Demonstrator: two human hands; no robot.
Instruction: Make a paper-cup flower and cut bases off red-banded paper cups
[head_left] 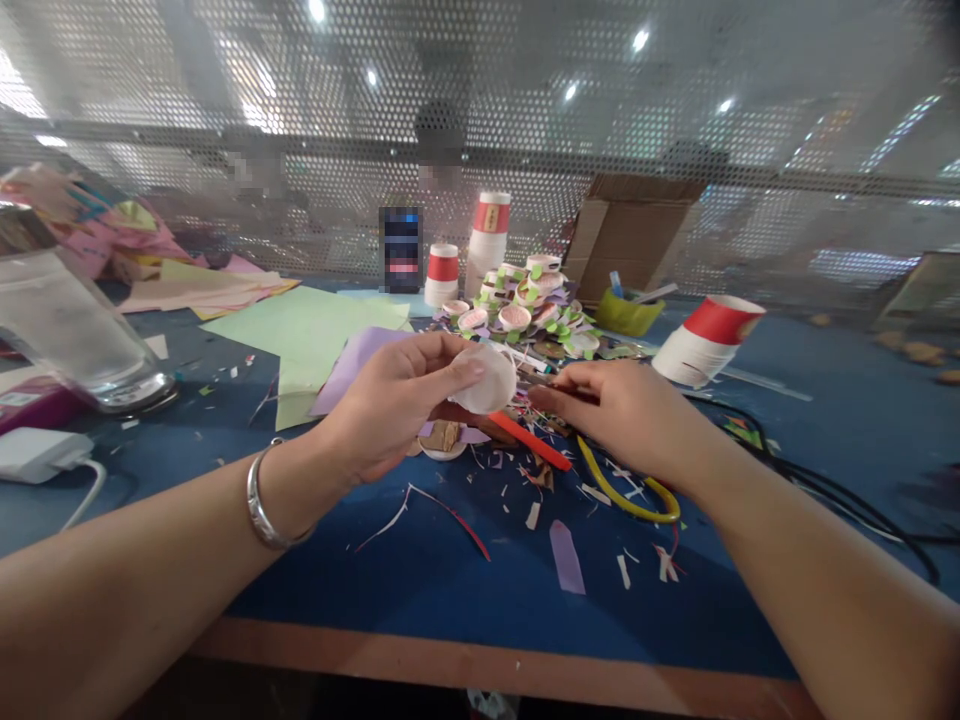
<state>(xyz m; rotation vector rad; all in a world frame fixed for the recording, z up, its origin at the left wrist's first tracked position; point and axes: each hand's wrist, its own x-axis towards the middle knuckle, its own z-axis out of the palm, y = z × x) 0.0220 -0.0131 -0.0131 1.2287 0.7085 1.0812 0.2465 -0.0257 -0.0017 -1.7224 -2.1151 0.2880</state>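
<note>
My left hand (412,395) pinches a white round paper disc (491,380) between thumb and fingers, above the desk. My right hand (619,405) is closed in a pinch just right of the disc, over paper scraps; what its fingertips hold, if anything, I cannot make out. Between the hands lies an orange-red strip (534,442). A yellow loop (637,507), which looks like a tool handle, rests below my right hand. Under my left hand sits another round piece (442,440) with brown card and purple paper on it.
Behind the hands is a heap of paper discs with green tabs (517,310). Stacked paper cups (489,245), a tilted cup stack (709,340), a yellow-green holder (634,312) and coloured paper sheets (307,330) stand or lie around. A glass mug (75,320) is at left, black cables (832,480) at right.
</note>
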